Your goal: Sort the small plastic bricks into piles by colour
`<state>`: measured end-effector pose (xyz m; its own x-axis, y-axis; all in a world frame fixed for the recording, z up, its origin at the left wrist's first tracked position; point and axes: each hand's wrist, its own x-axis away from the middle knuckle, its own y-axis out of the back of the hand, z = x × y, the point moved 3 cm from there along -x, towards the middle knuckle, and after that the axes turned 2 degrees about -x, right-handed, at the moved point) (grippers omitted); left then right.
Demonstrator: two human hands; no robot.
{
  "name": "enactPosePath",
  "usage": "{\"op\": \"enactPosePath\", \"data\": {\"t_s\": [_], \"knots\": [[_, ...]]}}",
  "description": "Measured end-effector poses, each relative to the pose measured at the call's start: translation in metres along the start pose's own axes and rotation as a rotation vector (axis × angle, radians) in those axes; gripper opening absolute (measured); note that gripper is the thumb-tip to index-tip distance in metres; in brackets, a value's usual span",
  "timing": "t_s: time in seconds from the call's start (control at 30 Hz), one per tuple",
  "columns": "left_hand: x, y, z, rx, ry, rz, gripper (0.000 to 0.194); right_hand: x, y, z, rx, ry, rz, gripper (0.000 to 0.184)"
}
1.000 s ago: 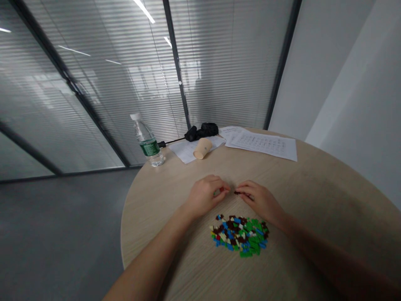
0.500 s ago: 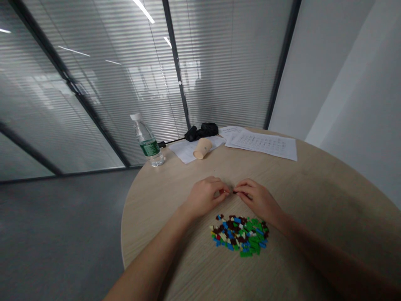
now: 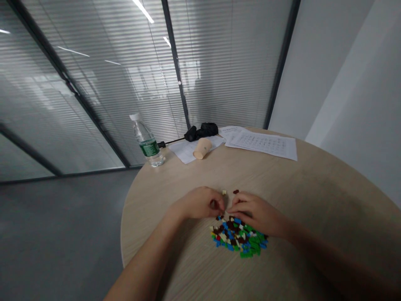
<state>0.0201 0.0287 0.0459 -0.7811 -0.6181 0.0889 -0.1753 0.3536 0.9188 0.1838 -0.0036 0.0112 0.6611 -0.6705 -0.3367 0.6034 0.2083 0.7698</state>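
brick pile [image 3: 240,239]: on the bench [image 3: 313,196], at 6 o'clock from your fingertips.
left hand [image 3: 202,202]: at the pile's 10 o'clock, your grip curled nearly together; cannot tell if it pinches a piece.
right hand [image 3: 259,213]: over the pile's 1 o'clock edge, your fingers loosely bent; cannot tell what they hold.
loose pieces: cream piece [image 3: 224,192] at 11 o'clock, brown piece [image 3: 236,191] at 12.

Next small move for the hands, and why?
I'd probably have the left hand pinch one piece from the far edge of the brick pile: its fingertips are right by that edge, the right hand is there too, and a beige piece and a dark brown piece lie apart, beyond the pile. Can't tell whether either hand grips anything now.
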Motion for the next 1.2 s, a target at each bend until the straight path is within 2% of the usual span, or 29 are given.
{"op": "enactPosePath", "data": {"t_s": [0.2, 0.4, 0.67, 0.73, 0.87, 0.97, 1.2], "knots": [[-0.002, -0.005, -0.003, 0.047, -0.025, 0.021, 0.015, 0.002, 0.002, 0.0, -0.023, -0.037, 0.089, 0.026], [-0.002, -0.007, -0.002, 0.067, -0.043, 0.048, 0.013, 0.0, 0.003, 0.001, -0.027, -0.079, 0.101, 0.018], [-0.004, -0.007, -0.002, 0.071, -0.046, 0.015, 0.013, 0.0, 0.003, -0.003, -0.127, -0.191, 0.014, 0.008], [-0.004, -0.006, -0.002, 0.069, -0.046, 0.015, 0.013, 0.0, 0.006, -0.007, -0.138, -0.253, -0.069, 0.006], [-0.005, -0.005, -0.003, 0.062, -0.05, -0.011, 0.013, 0.003, 0.019, -0.024, -0.067, -0.368, -0.325, 0.004], [-0.005, -0.005, -0.004, 0.042, -0.057, -0.01, 0.012, 0.006, 0.025, -0.039, -0.03, -0.437, -0.423, 0.008], [-0.006, -0.007, -0.002, 0.013, -0.062, -0.02, 0.012, 0.008, 0.016, -0.048, 0.02, -0.448, -0.294, 0.011]]}}
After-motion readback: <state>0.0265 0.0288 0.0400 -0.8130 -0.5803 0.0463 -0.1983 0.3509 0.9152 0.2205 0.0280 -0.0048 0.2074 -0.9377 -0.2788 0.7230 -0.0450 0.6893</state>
